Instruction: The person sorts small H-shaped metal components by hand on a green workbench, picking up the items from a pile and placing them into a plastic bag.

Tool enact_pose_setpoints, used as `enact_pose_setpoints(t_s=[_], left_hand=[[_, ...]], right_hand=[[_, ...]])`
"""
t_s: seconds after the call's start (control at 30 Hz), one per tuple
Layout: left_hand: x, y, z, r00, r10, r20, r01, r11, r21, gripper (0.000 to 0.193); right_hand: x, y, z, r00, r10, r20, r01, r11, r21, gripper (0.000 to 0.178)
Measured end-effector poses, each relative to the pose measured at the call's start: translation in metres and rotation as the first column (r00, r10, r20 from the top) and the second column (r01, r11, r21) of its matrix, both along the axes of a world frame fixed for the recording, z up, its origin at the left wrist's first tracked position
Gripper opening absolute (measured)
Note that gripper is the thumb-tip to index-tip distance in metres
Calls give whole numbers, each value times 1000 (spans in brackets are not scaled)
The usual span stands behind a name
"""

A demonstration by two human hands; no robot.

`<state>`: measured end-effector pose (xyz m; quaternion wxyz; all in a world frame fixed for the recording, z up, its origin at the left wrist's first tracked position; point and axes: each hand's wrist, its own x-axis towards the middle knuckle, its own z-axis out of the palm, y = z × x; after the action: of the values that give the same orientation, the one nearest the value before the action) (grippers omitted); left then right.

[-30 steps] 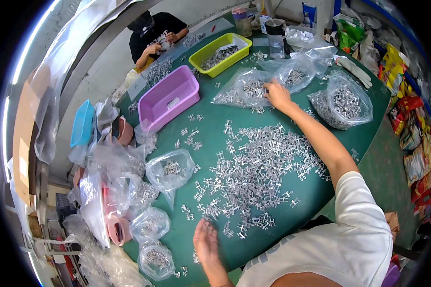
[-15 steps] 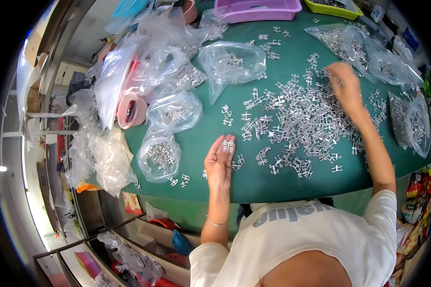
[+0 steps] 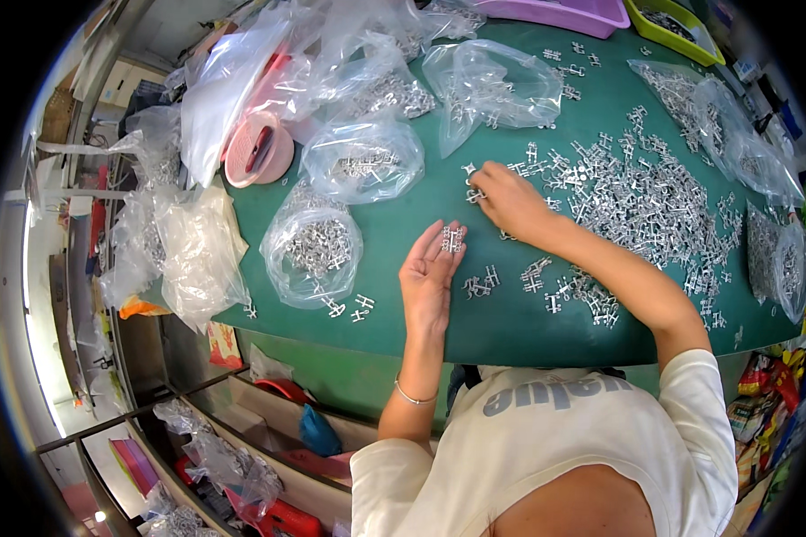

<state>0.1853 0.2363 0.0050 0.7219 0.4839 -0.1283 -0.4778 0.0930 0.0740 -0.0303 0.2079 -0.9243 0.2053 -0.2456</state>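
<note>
Left hand (image 3: 428, 282), palm up, holds silver hardware (image 3: 453, 239), while the right hand (image 3: 516, 206) touches loose metal pieces (image 3: 469, 168), its grip unclear.

Your small metal pieces (image 3: 640, 206) look silvery and glossy. The bags (image 3: 394, 134) are thin, clear, shiny plastic with wrinkles. Your green table top (image 3: 385, 277) looks smooth, and your white shirt (image 3: 555, 438) is matt cloth.

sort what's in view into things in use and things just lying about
In use, it seems:
left hand, a metal piece at its fingers
right hand, at loose pieces
pile of metal pieces

Apparently just lying about:
pink basket with a red item
blue bundle in the shelving
</note>
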Motion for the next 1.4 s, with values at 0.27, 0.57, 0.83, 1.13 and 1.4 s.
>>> enact_pose_setpoints(t_s=[0.27, 0.57, 0.83, 1.13, 1.4], left_hand=[[6, 29, 5, 994, 55, -93, -54, 998, 18, 40], [17, 77, -2, 894, 179, 410, -258, 955, 147, 32], [13, 100, -8, 943, 209, 260, -227, 973, 41, 37], [16, 80, 7, 985, 77, 154, -93, 991, 101, 33], [51, 29, 7, 980, 173, 98, -173, 985, -4, 38]], right_hand=[[-52, 9, 55, 881, -325, 345, -447, -330, 831, 14], [-69, 62, 41, 999, 42, -2, -26, 666, 745, 25], [-58, 92, 40, 965, -15, -263, 55, 988, 145, 25], [-87, 90, 38, 964, -166, -206, 207, 958, 197, 14], [-90, 105, 45, 984, -163, -73, 179, 891, 417, 10]])
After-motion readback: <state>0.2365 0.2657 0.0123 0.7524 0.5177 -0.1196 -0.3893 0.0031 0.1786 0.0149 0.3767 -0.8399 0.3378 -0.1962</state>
